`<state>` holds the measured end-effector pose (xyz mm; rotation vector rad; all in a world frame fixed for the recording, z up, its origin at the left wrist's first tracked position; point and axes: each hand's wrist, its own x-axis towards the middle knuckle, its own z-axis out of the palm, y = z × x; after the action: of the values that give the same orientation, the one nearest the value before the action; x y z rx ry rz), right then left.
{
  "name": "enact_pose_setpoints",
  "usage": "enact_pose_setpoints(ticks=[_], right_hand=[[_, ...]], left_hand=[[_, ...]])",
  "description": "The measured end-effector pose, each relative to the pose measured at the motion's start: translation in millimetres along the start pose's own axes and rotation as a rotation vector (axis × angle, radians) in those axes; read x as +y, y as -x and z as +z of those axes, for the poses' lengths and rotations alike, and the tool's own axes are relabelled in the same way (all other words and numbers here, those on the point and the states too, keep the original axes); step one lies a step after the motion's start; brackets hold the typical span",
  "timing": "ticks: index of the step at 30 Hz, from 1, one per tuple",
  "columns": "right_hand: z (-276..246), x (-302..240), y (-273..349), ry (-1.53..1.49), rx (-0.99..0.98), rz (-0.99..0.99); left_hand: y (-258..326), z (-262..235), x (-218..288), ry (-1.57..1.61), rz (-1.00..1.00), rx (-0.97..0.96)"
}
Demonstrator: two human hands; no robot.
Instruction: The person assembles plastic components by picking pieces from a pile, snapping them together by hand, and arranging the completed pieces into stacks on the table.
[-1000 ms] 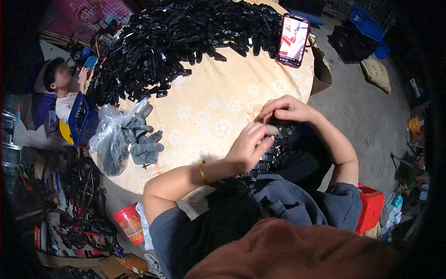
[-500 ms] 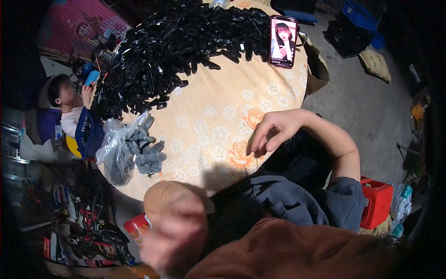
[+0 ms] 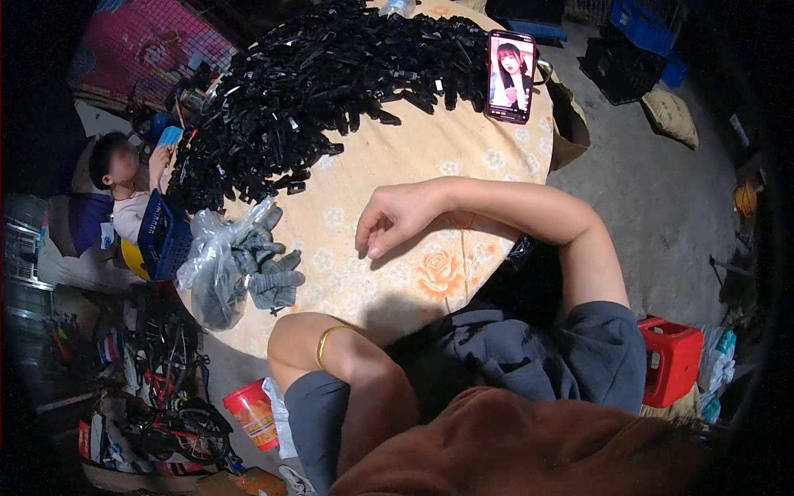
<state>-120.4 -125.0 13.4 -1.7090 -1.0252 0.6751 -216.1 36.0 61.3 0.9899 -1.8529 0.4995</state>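
Observation:
My right hand [image 3: 399, 217] rests on the flowered cream tablecloth [image 3: 331, 289], palm side down. Its fingers are loosely bent, with a gap to the thumb and nothing in them. My left arm is folded back toward me. A gold bangle circles its wrist, and the left hand [image 3: 379, 401] is raised close to the camera in shadow, its fingers hidden. Left of my right hand lie grey knit gloves [image 3: 273, 277] beside a clear plastic bag [image 3: 217, 281] with something grey inside. Across the table's far side spreads a big heap of small black plastic parts [image 3: 331, 70].
A phone [image 3: 510, 78] stands upright at the far right, its screen lit. Someone [image 3: 124, 169] sits at the left near a blue basket [image 3: 161, 236]. Red stool [image 3: 670, 360] to my right; red tub [image 3: 251, 415] and a bicycle [image 3: 190, 426] at lower left.
My right hand has moved left and come down onto the cloth. My left hand, blurred before, has swung right, in toward me. The view has shifted slightly.

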Motion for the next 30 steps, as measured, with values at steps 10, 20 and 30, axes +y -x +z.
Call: enact_pose_setpoints(ticks=[10,20,30], right_hand=[[11.6,30.6,-6.9,-0.179,0.08,0.036],[15.3,26.3,-1.0,-0.053,0.095,0.012],[21.5,26.0,-1.1,-0.036,0.117,-0.014]], left_hand=[[-1.6,14.1,5.9,-0.021,0.3,0.181],[-13.9,30.6,14.1,-0.052,0.613,0.312],[-35.8,42.1,21.6,-0.085,0.897,0.415]])
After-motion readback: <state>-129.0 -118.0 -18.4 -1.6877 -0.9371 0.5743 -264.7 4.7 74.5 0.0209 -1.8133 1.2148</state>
